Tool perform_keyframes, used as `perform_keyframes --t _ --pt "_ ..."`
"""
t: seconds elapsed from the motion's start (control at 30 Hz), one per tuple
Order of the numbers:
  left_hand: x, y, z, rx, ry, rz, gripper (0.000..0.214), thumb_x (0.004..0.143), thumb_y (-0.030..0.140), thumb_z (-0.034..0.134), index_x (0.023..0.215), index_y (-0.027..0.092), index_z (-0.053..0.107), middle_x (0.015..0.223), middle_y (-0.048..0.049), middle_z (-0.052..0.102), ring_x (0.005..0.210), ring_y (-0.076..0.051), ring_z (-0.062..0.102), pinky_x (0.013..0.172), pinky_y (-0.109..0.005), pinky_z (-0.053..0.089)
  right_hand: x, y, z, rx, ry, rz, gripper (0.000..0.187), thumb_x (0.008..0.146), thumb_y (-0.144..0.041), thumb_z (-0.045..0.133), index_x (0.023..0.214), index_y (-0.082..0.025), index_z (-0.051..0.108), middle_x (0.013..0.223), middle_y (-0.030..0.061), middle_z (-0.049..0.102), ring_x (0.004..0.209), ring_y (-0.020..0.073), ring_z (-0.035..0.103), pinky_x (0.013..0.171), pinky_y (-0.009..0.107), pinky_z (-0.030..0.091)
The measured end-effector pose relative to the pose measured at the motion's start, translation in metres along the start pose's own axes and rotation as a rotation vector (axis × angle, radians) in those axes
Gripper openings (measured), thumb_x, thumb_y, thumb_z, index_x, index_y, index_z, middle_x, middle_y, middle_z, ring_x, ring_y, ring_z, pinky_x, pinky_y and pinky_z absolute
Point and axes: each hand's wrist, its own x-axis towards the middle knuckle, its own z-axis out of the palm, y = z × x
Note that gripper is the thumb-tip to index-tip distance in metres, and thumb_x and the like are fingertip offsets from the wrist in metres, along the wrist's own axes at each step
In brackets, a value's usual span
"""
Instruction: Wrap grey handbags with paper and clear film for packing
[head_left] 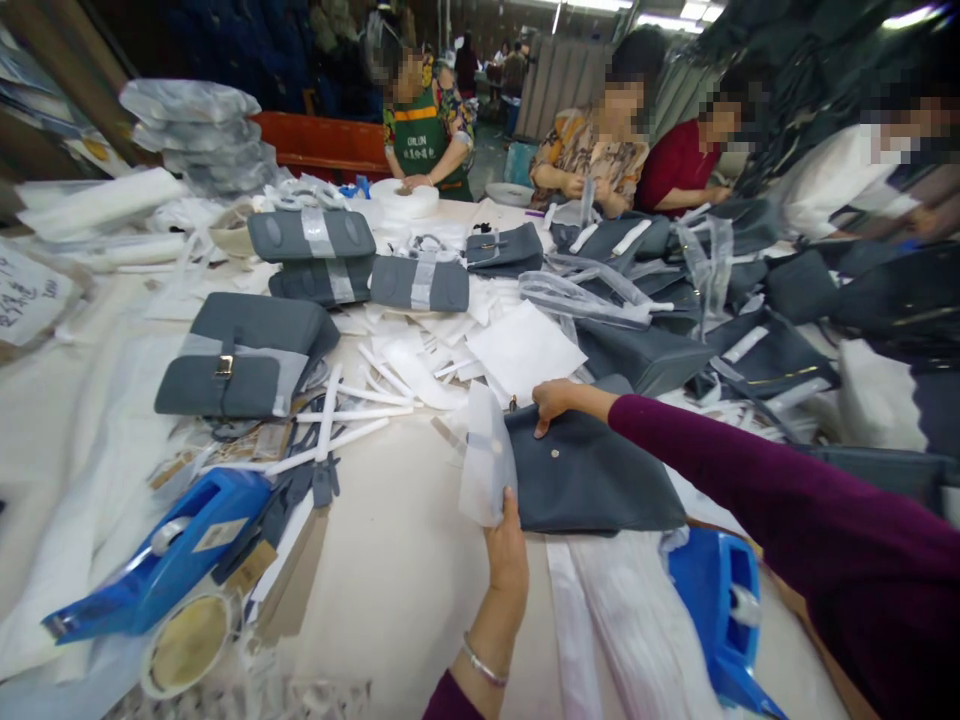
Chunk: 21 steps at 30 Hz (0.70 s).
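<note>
A dark grey handbag (600,475) lies on the worktable in front of me, with a small round metal snap on its face. Along its left side stands a translucent white wrapping sheet (484,455). My left hand (508,545) is closed on the lower edge of that sheet, thumb on the near side and fingers mostly hidden behind it. Reaching across from the right, my right hand (553,402) pinches the bag's upper left edge, its thumb pointing down over the grey material. A square white sheet (526,348) lies just beyond this hand.
Blue tape dispensers rest at left (169,560) and right (716,610). A buckled grey bag (244,355) and stacked bags (311,235) stand at back left. White strips (360,415) litter the middle. More bags (645,355) pile up at right. Several co-workers (431,140) work across the table.
</note>
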Motion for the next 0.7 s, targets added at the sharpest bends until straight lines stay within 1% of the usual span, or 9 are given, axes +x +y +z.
perform_keyframes --t 0.1,0.23,0.3,0.37,0.47,0.53,0.6,0.67,0.7 --pt "0.011 0.027 -0.008 -0.047 -0.016 0.004 0.036 0.079 0.038 0.066 0.109 0.018 0.064 0.125 -0.0109 0.061 0.135 -0.027 0.038 0.116 -0.039 0.025 -0.028 0.000 -0.008 0.032 0.068 0.051 0.080 0.045 -0.064 0.077 0.106 -0.013 0.069 0.110 0.0168 0.067 0.098 0.0339 0.063 0.075 0.034 0.047" --pt "0.035 0.080 -0.024 -0.115 -0.096 0.099 0.043 0.081 0.034 0.065 0.121 0.019 0.057 0.127 -0.0072 0.060 0.133 -0.023 0.040 0.116 -0.036 0.025 -0.077 -0.002 -0.011 0.138 0.155 0.173 0.081 0.049 -0.070 0.072 0.105 -0.012 0.069 0.106 0.0172 0.068 0.095 0.0326 0.063 0.072 0.033 0.048" --pt "0.049 0.111 -0.034 -0.180 -0.195 0.152 0.043 0.078 0.028 0.068 0.118 0.019 0.059 0.120 -0.0063 0.064 0.128 -0.024 0.046 0.115 -0.037 0.028 -0.105 -0.007 -0.005 0.265 0.199 0.263 0.079 0.050 -0.072 0.071 0.101 -0.013 0.069 0.103 0.0153 0.069 0.090 0.0306 0.064 0.069 0.032 0.048" --pt "0.061 0.140 -0.045 -0.206 -0.336 0.180 0.042 0.074 0.022 0.070 0.115 0.019 0.061 0.113 -0.0056 0.067 0.120 -0.023 0.053 0.112 -0.037 0.033 -0.131 -0.017 0.011 0.434 0.223 0.351 0.075 0.051 -0.073 0.069 0.096 -0.014 0.070 0.098 0.0129 0.070 0.085 0.0282 0.065 0.065 0.031 0.048" --pt "0.074 0.168 -0.062 -0.116 -0.529 0.193 0.043 0.068 0.017 0.073 0.110 0.017 0.063 0.103 -0.0056 0.070 0.110 -0.024 0.060 0.107 -0.039 0.038 -0.157 -0.048 0.058 0.694 0.252 0.456 0.069 0.055 -0.072 0.068 0.092 -0.014 0.070 0.095 0.0124 0.071 0.083 0.0275 0.066 0.065 0.030 0.048" --pt "0.078 0.170 -0.073 -0.016 -0.645 0.162 0.041 0.064 0.017 0.075 0.104 0.016 0.066 0.097 -0.0060 0.072 0.103 -0.026 0.063 0.103 -0.041 0.041 -0.164 -0.078 0.100 0.858 0.269 0.502 0.067 0.059 -0.072 0.066 0.093 -0.015 0.070 0.096 0.0130 0.071 0.085 0.0284 0.066 0.066 0.031 0.049" --pt "0.081 0.157 -0.082 0.082 -0.780 0.088 0.035 0.062 0.018 0.076 0.096 0.016 0.070 0.093 -0.0069 0.073 0.097 -0.027 0.065 0.099 -0.043 0.044 -0.163 -0.113 0.146 0.996 0.262 0.538 0.067 0.062 -0.074 0.061 0.094 -0.016 0.069 0.098 0.0134 0.071 0.087 0.0287 0.067 0.067 0.032 0.050" --pt "0.081 0.133 -0.090 0.161 -0.892 0.005 0.028 0.059 0.017 0.077 0.087 0.016 0.072 0.089 -0.0073 0.073 0.091 -0.028 0.065 0.097 -0.043 0.045 -0.161 -0.146 0.185 1.064 0.232 0.599 0.066 0.066 -0.076 0.055 0.094 -0.017 0.068 0.099 0.0142 0.070 0.088 0.0291 0.067 0.067 0.034 0.051" --pt "0.080 0.120 -0.093 0.182 -0.923 -0.028 0.026 0.058 0.016 0.077 0.083 0.016 0.072 0.087 -0.0073 0.074 0.089 -0.027 0.065 0.097 -0.043 0.045 -0.160 -0.160 0.200 1.078 0.212 0.626 0.065 0.069 -0.076 0.052 0.093 -0.017 0.067 0.098 0.0145 0.071 0.088 0.0290 0.068 0.067 0.034 0.052"
